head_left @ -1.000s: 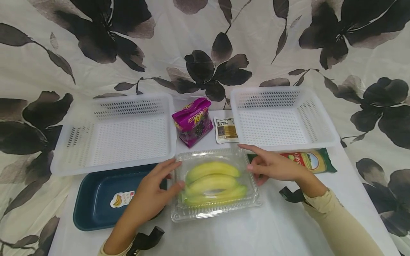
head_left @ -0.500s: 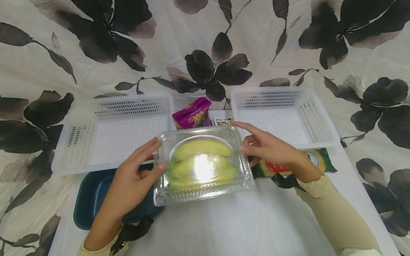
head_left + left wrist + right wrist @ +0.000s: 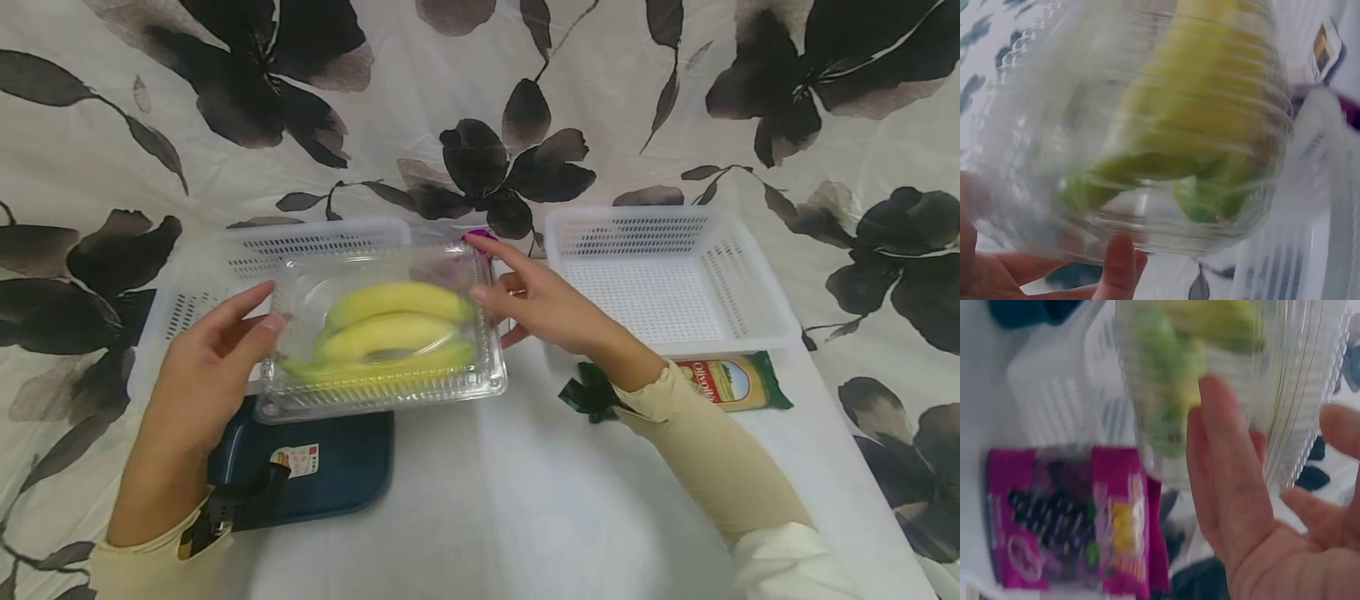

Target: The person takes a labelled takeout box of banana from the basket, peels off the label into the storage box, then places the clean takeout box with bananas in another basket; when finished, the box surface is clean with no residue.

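Note:
Both hands hold a clear plastic clamshell box [image 3: 375, 407] with several yellow-green bananas [image 3: 390, 333] inside. It is raised above the table, overlapping the left white basket [image 3: 176, 333] and the dark blue tub [image 3: 352, 483] in the head view. My left hand [image 3: 197, 379] grips the left side, thumb on the near edge. My right hand [image 3: 543, 308] holds the right side, index finger stretched along the far corner. In the right wrist view, fingers [image 3: 1229, 444] lie against the box wall. The left wrist view shows a thumb [image 3: 1119, 265] at the box's edge.
Another white basket [image 3: 675, 343] stands at the back right, with a green and yellow packet [image 3: 750, 383] in front. A purple candy bag [image 3: 1066, 525] is mostly hidden behind the box in the head view. A banana-picture label [image 3: 303, 460] lies in the tub.
The box has been lifted off the table and carried left and away from the person, over the left basket. Both hands moved with it. The candy bag is now largely covered.

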### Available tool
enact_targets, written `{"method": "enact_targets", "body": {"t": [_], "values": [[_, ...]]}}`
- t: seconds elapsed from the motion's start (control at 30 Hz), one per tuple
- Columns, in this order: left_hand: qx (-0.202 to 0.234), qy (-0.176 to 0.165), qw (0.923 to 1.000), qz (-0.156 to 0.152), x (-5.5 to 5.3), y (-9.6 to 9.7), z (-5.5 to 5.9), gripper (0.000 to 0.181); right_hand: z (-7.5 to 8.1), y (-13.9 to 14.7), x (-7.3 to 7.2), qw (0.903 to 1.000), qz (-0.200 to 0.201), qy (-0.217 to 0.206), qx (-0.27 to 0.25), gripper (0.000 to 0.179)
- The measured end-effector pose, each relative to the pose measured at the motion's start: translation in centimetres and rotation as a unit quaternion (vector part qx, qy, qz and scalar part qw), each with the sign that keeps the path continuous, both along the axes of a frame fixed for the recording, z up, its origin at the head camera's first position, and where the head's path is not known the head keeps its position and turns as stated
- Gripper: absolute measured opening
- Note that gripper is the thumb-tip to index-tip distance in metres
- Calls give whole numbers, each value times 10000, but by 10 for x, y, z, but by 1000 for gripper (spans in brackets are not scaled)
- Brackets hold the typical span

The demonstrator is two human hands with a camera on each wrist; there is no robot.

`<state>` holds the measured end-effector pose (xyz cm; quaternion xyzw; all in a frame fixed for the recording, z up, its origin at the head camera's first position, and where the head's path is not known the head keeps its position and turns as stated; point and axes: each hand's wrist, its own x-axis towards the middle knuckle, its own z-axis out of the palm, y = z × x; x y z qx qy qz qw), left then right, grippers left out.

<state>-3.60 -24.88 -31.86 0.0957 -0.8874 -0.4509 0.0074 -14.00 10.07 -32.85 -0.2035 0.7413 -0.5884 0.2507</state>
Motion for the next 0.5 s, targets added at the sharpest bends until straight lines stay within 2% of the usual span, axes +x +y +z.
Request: {"method": "enact_targets", "body": {"t": [0.1,0.2,0.33,0.5], "values": [[79,-327,9992,212,-6,-19,1,58,1,-23,-4,9998,-132,165,29,68],[119,-519,9980,343,-11,-35,2,59,2,-45,-8,9997,-229,110,-3,68],[111,-613,9962,607,-23,-54,2,59,4,-67,-15,9992,-320,-188,-120,70],[87,-679,9945,788,-41,-83,-6,60,1,-92,-23,9996,-241,-146,-96,79]]}}
